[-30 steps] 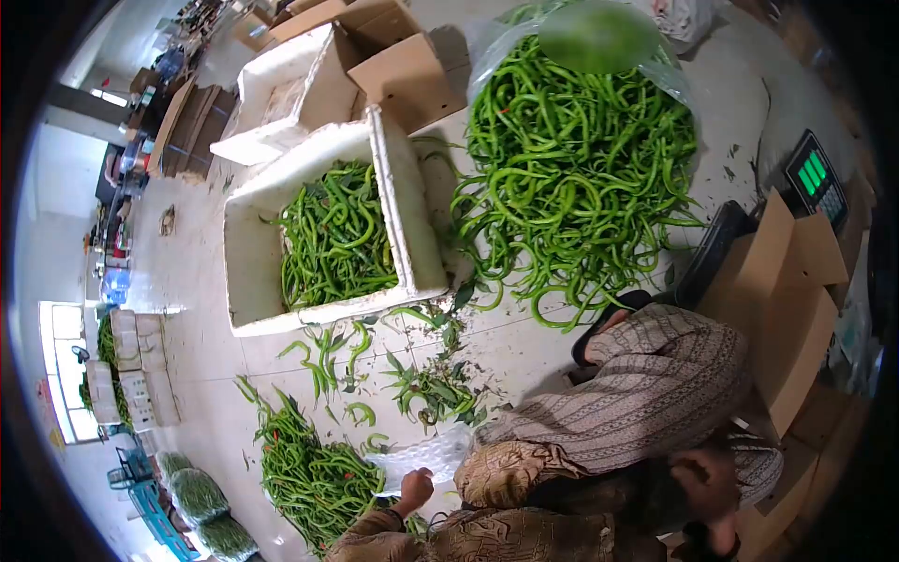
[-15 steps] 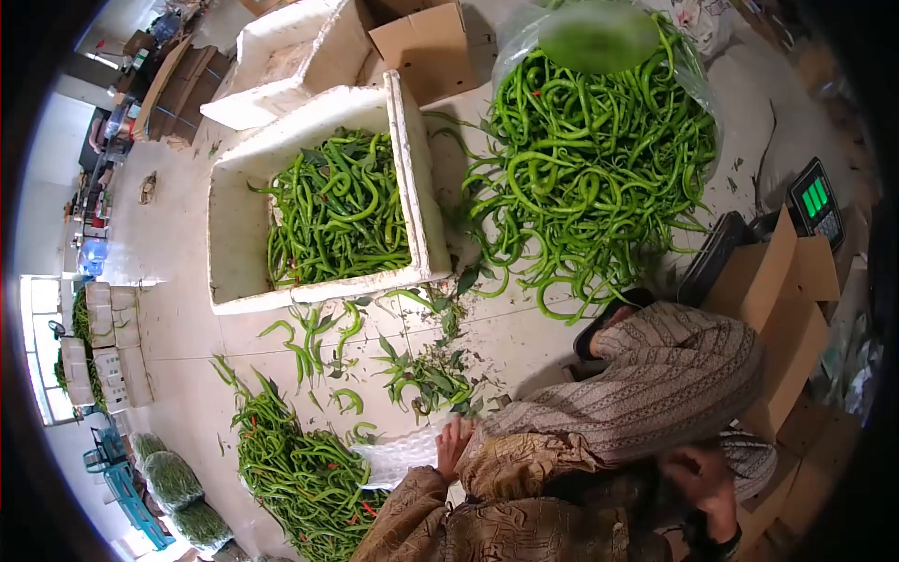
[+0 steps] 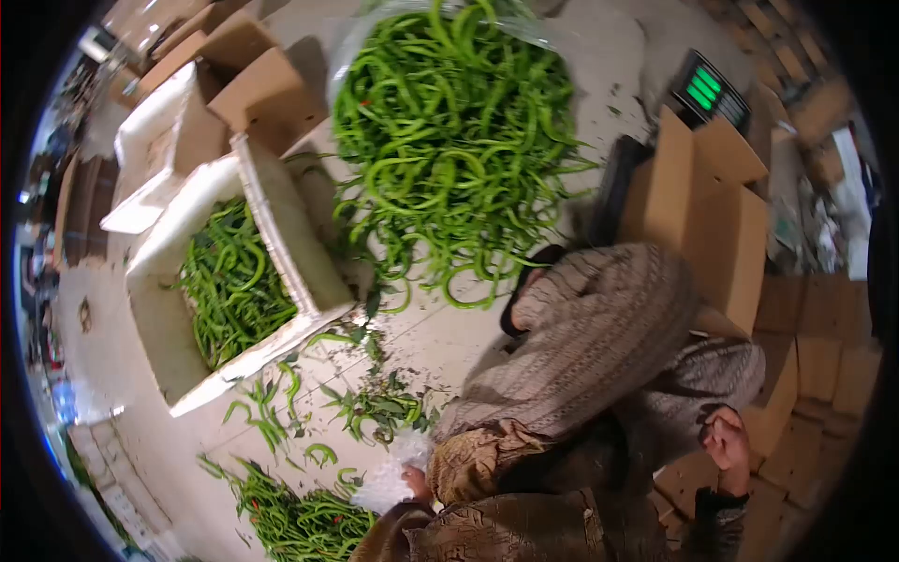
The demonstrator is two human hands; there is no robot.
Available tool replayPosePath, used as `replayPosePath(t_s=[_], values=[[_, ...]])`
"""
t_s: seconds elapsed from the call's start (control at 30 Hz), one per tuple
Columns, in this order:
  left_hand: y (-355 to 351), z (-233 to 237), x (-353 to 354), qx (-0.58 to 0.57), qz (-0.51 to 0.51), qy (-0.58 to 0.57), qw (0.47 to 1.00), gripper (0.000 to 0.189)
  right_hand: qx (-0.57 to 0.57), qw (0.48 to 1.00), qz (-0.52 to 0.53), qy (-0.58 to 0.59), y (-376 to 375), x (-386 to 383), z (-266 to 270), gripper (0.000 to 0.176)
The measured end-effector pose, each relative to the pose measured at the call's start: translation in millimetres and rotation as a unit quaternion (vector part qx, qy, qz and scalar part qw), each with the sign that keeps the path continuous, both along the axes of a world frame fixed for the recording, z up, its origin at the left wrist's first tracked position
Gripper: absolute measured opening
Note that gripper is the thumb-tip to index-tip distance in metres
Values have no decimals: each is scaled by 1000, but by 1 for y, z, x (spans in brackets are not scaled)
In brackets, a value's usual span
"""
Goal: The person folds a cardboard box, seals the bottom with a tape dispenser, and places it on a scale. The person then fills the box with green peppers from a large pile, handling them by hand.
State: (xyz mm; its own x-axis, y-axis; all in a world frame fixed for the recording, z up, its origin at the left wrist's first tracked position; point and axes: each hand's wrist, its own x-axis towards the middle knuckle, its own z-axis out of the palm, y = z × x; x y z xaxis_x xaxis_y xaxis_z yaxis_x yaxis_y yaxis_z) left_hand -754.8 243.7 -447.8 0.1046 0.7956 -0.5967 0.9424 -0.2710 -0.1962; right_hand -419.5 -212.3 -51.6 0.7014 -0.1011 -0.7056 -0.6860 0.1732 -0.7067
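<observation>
The left hand [image 3: 415, 481] shows only in part at the bottom centre of the frame, coming out of a brown patterned sleeve [image 3: 487, 539] and half hidden behind the person's knee. It rests against a crumpled white plastic bag [image 3: 386, 480] that lies on the floor [image 3: 440, 342] just to its left. I cannot tell whether its fingers are closed on the bag or only touching it.

The right hand [image 3: 729, 446] is at the lower right, beside the striped trouser leg [image 3: 599, 337]. Its fingers are curled together in a loose fist, and nothing shows in its grip.

Just left of the bag, along the bottom left edge, lies a small heap of green peppers [image 3: 300, 523] with a few red ones among them. Above the bag, loose leaves and stems [image 3: 379, 408] are scattered over the floor, with some stray peppers [image 3: 267, 417] further left.

A white foam box [image 3: 309, 272] sits at the middle left, tilted in the frame and partly filled with green peppers. A second foam box [image 3: 154, 159] stands beyond it in the upper left, next to a brown cardboard flap [image 3: 272, 94].

A large pile of long green peppers [image 3: 449, 140] spreads over a clear plastic sheet [image 3: 599, 47] at the top centre. To its right stands an open cardboard box [image 3: 721, 225], and above that is a scale with a green display [image 3: 707, 89]. Flattened cartons [image 3: 815, 375] line the right edge.
</observation>
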Motion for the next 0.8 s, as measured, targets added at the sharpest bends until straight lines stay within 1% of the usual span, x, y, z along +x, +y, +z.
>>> replayPosePath(t_s=[0.03,0.07,0.13,0.23,0.27,0.3,0.33,0.37,0.4,0.43,0.47,0.53,0.67,0.8], values=[[6,6,14,-30,-25,-29,999,61,-23,1000,-9,-10,0,-4,0,14],[13,21,25,-55,-48,-60,995,60,-2,1000,0,-16,-2,-12,-1,13],[28,34,40,-75,-79,-104,989,58,49,997,19,-49,-7,-20,-10,14],[45,52,43,-75,-116,-141,980,56,165,986,21,27,-48,-46,-11,16],[53,54,47,-76,-120,-152,978,55,75,994,16,74,-70,-62,-16,17],[59,56,49,-79,-129,-155,976,54,-64,966,248,-38,-77,-75,-24,17],[65,58,52,-79,-135,-159,975,53,-198,854,460,-142,-81,-84,-34,17],[69,60,54,-82,-141,-158,974,53,-312,667,636,-233,-82,-93,-46,17],[76,61,56,-85,-142,-161,973,52,-211,800,562,-7,-71,-118,-61,22],[80,61,59,-88,-148,-161,972,51,-159,880,400,200,-60,-144,-77,28],[84,63,62,-89,-149,-159,972,50,-147,892,323,280,-49,-160,-93,29],[90,68,72,-91,-148,-157,972,49,-167,890,279,320,-36,-187,-121,33],[93,71,90,-101,-148,-145,973,46,-267,871,270,312,-20,-224,-182,40],[96,73,103,-119,-148,-147,971,43,-336,855,261,296,-6,-234,-209,48]])
